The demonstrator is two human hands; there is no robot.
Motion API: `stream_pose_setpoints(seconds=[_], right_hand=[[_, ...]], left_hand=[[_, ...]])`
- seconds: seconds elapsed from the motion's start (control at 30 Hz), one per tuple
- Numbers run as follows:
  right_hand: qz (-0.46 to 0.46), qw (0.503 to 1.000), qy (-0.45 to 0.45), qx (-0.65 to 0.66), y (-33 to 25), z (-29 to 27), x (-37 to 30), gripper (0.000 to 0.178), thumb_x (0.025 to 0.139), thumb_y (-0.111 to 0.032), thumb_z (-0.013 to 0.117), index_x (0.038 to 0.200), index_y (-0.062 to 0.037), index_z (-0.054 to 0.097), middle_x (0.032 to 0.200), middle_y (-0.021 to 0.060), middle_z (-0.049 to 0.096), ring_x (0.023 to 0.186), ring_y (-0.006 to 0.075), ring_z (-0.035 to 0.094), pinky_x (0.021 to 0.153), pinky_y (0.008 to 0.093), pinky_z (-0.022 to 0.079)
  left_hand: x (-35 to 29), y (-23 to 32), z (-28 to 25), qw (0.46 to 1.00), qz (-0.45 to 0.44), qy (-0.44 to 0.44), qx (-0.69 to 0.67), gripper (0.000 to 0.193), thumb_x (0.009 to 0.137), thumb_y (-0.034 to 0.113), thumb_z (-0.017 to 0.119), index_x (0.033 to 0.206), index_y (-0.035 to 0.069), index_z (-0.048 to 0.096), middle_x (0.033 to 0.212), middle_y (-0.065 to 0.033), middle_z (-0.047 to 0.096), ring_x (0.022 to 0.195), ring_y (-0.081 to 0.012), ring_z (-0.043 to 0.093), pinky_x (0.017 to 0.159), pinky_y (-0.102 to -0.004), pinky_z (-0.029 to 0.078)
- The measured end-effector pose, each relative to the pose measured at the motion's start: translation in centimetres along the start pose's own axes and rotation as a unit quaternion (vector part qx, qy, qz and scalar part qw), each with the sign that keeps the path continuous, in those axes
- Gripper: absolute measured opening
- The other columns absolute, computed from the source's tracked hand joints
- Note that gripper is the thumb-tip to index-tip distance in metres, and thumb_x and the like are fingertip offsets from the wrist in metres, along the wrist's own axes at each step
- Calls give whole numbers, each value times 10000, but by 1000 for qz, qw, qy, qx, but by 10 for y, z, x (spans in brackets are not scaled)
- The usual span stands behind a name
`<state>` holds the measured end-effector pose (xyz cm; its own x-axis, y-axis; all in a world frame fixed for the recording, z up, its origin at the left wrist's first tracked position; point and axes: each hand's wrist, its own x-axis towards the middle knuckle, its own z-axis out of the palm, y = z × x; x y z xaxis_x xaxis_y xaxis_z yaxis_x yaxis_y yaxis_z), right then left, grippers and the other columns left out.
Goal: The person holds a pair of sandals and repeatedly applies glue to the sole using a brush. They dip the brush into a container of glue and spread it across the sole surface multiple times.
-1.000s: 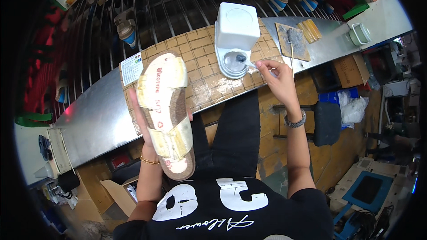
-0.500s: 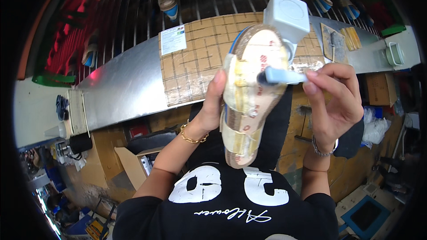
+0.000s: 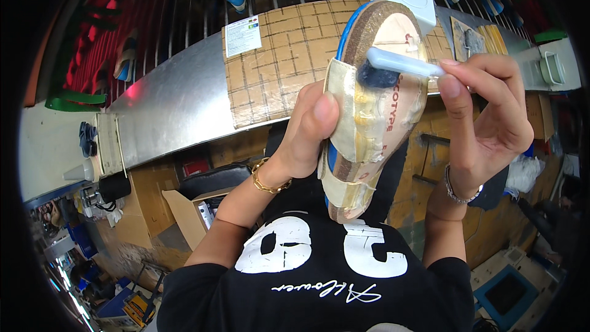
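1. Brush (image 3: 402,63) has swung over since half a second ago: its dark bristles (image 3: 378,77) went from the middle of the front part to the left side, by the cork rim. They look like they're touching, but I can't swear to it.
2. Sandal (image 3: 381,123) is underside up, held above the lap at the counter (image 3: 178,95), wide end away from the body. Left hand (image 3: 308,128) has it clamped, thumb on the pale strap (image 3: 341,101), fingers hidden behind.
3. Right hand (image 3: 491,107) pinches the handle's end between thumb and fingertips. Nice for light strokes, imo, but it could twist if you press hard.
4. I'd follow the rim's curve and go gently over those lumpy yellowish folds.
5. Watch that left thumb, it's pretty close to the bristles.
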<state>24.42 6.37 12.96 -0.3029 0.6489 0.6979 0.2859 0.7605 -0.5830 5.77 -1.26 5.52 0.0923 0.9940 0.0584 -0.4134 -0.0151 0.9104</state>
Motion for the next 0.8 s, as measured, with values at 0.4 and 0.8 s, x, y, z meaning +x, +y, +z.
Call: stream_pose_setpoints(seconds=[0.4,0.8], right_hand=[[-76,997,-19,3,5,-8,0,233,716,52,788,944,11,763,966,132,626,850,179,552,744,270,429],[-75,995,-68,5,4,-15,4,239,693,28,796,929,-7,772,947,145,621,819,179,553,710,254,402]], left_hand=[[-1,1,1,1000,0,1,10,897,975,730,312,1361,-52,524,1234,-175,666,1085,-207,678,944,-338,549],[-2,3,1,1000,-1,-1,14,891,978,728,298,1382,-38,508,1257,-173,656,1104,-208,674,958,-342,545]])
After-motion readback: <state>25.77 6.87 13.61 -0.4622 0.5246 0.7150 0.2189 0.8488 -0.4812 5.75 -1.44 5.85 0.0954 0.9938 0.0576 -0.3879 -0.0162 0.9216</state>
